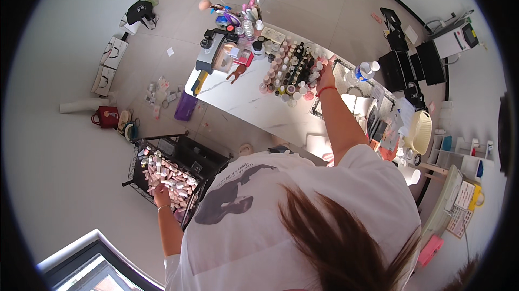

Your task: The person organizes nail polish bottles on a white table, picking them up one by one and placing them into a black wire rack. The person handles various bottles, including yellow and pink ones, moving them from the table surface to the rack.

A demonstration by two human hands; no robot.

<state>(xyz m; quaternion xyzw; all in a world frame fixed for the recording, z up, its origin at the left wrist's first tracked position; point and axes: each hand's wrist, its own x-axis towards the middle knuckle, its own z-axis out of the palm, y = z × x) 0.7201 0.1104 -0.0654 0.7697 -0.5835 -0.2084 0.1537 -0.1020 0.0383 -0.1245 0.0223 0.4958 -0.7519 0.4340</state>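
Note:
On the lower left, my left hand reaches down onto a heap of small pinkish bottles, which look like nail polish, in a black metal cart. Its fingers are curled together; whatever is in them cannot be made out. My right arm stretches far forward over the white table. At the right end of closely packed rows of nail polish bottles, my right hand has its fingers bent in among the caps. What it grips is too small and too hidden to name.
Left of the rows stand a grey machine, a brown hand-shaped piece and brushes. A clear bottle rises right of my right hand. A cream basket sits at the table's right end. A purple pack lies on the floor.

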